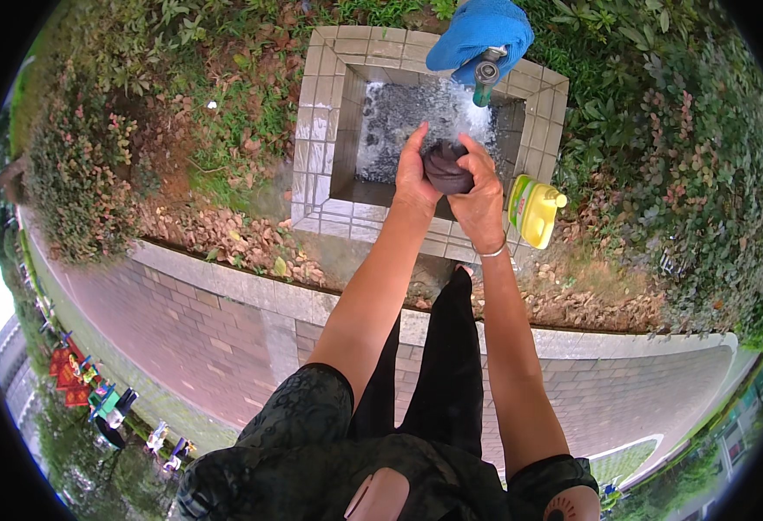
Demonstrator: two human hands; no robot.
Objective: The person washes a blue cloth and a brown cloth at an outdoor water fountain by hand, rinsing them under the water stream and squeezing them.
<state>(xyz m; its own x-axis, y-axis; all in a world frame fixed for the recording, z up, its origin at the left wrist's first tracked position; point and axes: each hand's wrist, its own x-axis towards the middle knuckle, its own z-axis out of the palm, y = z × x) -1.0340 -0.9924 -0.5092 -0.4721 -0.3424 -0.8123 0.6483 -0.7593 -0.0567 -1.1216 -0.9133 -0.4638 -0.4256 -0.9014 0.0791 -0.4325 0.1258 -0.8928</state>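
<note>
A dark, rounded bundle (pixel 446 168) with folds across it is held between both palms over a tiled basin (pixel 317 133). It may be wet cloth, but I cannot tell for sure. My left hand (pixel 416 170) supports its left side, thumb and fingers pointing away from me. On the other side my right hand (pixel 479 185) curls around it, with a band at the wrist. Just beyond my hands, a metal tap (pixel 487 71) with a green nozzle (pixel 482 96) stands over the basin. White, splashing water (pixel 414 117) churns below it.
Blue cloth (pixel 479 29) wraps the pipe behind the tap. A yellow plastic jug (pixel 537 211) is at the basin's right rim. Shrubs (pixel 687 163) and leaf litter (pixel 225 234) surround the basin. Behind me runs a brick path (pixel 225 332); several people are far off at lower left.
</note>
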